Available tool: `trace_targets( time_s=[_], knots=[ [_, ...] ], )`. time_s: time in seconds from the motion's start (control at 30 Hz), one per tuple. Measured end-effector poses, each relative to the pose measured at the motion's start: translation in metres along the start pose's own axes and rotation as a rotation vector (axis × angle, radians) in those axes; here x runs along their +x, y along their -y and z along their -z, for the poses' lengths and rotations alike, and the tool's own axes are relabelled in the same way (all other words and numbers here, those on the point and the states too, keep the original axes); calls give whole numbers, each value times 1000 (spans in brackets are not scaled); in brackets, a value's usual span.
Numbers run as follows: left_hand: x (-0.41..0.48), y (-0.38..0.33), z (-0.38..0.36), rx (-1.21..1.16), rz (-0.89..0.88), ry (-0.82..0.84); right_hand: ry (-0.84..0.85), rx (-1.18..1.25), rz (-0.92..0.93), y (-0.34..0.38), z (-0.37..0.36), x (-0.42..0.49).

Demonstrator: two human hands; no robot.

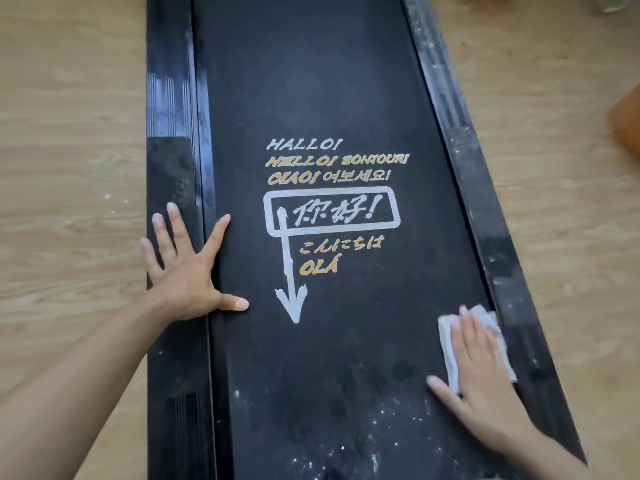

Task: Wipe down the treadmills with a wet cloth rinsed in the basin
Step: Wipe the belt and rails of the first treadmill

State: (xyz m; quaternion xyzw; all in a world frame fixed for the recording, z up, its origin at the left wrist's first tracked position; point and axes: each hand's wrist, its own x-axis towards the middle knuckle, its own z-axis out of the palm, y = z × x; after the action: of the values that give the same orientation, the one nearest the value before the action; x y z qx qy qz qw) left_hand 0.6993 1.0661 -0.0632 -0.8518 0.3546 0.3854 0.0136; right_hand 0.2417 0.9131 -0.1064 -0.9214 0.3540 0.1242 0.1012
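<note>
A black treadmill belt (311,81) runs away from me, printed with white and yellow greetings and a white arrow (291,271). My left hand (187,268) lies flat with fingers spread across the left side rail (169,168) and the belt's left edge. My right hand (485,382) presses flat on a folded white cloth (450,344) at the belt's right edge, beside the dusty right side rail (464,150). White specks and dust cover the near part of the belt.
Light wooden floor (69,133) lies on both sides of the treadmill. An orange object (627,123) sits at the right edge of view, on the floor. Something pale shows at the top right corner.
</note>
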Motion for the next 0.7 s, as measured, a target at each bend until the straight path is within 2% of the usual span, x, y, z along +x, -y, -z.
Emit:
trace_targets(
  time_s=[0.07, 0.13, 0.33, 0.43, 0.53, 0.7],
  knots=[
    [-1, 1, 1, 11, 7, -1, 70, -14, 23, 5, -17, -40],
    [1, 2, 1, 16, 11, 4, 57, -1, 8, 4, -11, -13],
    [4, 5, -5, 47, 9, -14, -73, -16, -10, 10, 71, 253],
    [3, 4, -4, 39, 1, -22, -134, -7, -54, 28, 83, 309],
    [1, 4, -4, 53, -3, -24, -132, 21, -29, 34, 63, 262],
    [0, 2, -2, 36, -7, -22, -10, 118, -7, 47, 12, 65]
  ],
)
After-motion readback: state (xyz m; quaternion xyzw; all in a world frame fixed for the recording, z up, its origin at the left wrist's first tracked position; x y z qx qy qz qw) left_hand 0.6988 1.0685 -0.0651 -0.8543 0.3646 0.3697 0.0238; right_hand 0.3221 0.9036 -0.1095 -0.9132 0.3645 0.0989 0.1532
